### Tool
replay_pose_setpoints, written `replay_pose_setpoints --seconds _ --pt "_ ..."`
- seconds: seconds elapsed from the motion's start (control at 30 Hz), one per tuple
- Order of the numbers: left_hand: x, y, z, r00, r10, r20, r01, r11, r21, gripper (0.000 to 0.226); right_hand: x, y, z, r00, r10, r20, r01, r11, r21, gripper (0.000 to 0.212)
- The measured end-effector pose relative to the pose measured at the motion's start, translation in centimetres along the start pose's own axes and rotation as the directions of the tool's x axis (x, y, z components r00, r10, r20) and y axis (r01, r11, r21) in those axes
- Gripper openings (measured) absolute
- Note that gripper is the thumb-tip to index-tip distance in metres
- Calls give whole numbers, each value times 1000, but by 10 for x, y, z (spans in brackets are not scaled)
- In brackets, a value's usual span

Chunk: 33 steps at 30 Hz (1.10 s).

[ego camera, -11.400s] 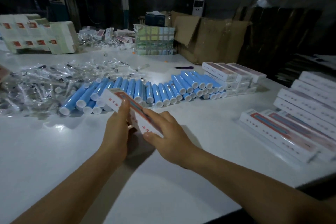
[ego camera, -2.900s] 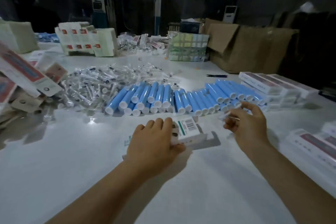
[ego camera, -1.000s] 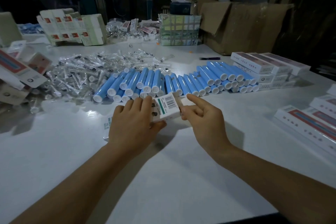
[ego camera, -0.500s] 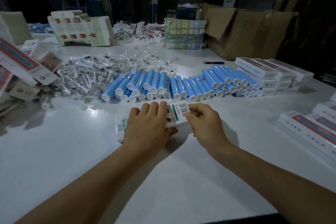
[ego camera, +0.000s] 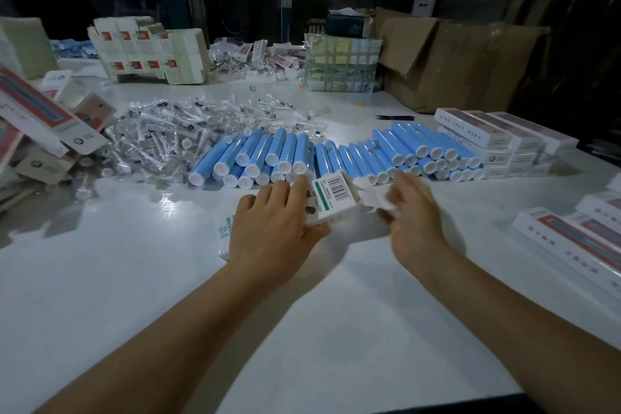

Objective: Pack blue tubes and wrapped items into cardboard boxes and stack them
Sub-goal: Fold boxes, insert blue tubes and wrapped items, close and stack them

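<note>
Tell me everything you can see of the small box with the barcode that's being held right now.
The box is long, white and looks like thin cardboard. One face shows a barcode label with a green stripe. It lies across the white table just in front of the blue tubes. The left hand grips its middle from above. Its right end flap stands open at the blurred right hand.

Dim overall — the background is nearly black. Light falls from above, leaving a bright glare patch on the glossy white table (ego camera: 100, 279) near the wrapped items (ego camera: 188, 131). The right hand (ego camera: 415, 212) is motion-blurred. Wide-angle distortion bends the edges — forearms cast soft shadows.
</note>
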State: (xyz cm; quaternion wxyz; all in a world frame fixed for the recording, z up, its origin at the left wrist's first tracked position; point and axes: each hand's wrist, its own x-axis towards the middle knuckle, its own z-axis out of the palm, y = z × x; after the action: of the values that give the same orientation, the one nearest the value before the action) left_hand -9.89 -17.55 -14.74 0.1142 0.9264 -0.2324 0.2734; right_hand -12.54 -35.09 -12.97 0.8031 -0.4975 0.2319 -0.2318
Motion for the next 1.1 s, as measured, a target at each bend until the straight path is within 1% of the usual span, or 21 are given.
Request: replay_pose_setpoints --seconds 0.03,0.07,0.1,0.17,0.23,0.3,0.37,0.4,0.43,0.47,0.5,0.57,0.67,0.73,0.83,0.87,0.9,0.93,0.97,1.03,1.1 --pt "0 1 -1 1000 0 3 1 1000 -6 78 -1 2 1 975 194 103 -209 964 163 42" --pt "1 3 -1 1000 1 13 -1 1000 -9 79 -4 4 2 922 309 232 -360 906 223 44" --pt "0 4 -1 1000 4 23 -4 1000 -8 79 -9 5 4 873 341 349 -429 877 216 47" --pt "-1 7 -2 999 18 34 -18 1000 -7 76 -15 8 7 823 283 492 -427 880 208 52" --pt "-4 10 -2 998 37 40 -38 999 8 73 -16 10 8 837 186 514 -334 919 211 52" --pt "-6 13 -3 998 59 23 -60 998 35 70 -16 14 8 879 69 471 -167 972 168 47" --pt "-7 16 -4 997 79 -1 -79 996 50 70 -20 19 8 905 -57 421 74 997 -25 35" --pt "-8 18 -3 996 87 18 -88 994 65 70 -24 20 8 904 -130 407 224 955 -192 32" --pt "-9 20 -2 995 93 40 -96 992 87 71 -27 22 8 889 -195 415 354 866 -353 33" --pt "-9 20 -1 994 95 60 -101 989 109 71 -28 24 7 865 -243 438 447 769 -457 35" --pt "-9 20 0 993 97 70 -105 986 130 71 -29 26 6 846 -272 459 502 698 -511 37" --pt "-9 21 -3 993 96 75 -107 980 165 70 -30 29 4 821 -309 480 556 621 -552 42" --pt "-9 21 -2 993 107 59 -116 977 178 70 -31 31 3 805 -319 500 582 586 -564 46" --pt "-10 20 -1 993 109 49 -116 977 180 70 -32 30 2 803 -303 513 581 589 -562 47" --pt "-9 19 0 990 106 97 -123 974 191 72 -34 31 0 813 -238 531 550 615 -565 49" --pt "-9 18 1 988 109 107 -128 971 201 73 -35 30 0 829 -193 525 499 677 -540 50" --pt "-8 16 2 988 108 109 -129 969 209 72 -36 28 1 852 -134 506 408 775 -482 49" --pt "-8 14 1 989 101 106 -121 970 209 72 -36 26 2 868 -73 491 291 877 -383 45" --pt "-7 13 -1 992 85 99 -103 974 202 73 -35 23 3 872 -30 488 186 943 -275 42" --pt "-6 13 -6 997 52 60 -61 984 169 78 -31 17 3 866 10 501 74 986 -147 37" --pt "-6 13 -7 998 50 47 -56 989 134 80 -30 16 3 854 10 520 58 992 -115 34"
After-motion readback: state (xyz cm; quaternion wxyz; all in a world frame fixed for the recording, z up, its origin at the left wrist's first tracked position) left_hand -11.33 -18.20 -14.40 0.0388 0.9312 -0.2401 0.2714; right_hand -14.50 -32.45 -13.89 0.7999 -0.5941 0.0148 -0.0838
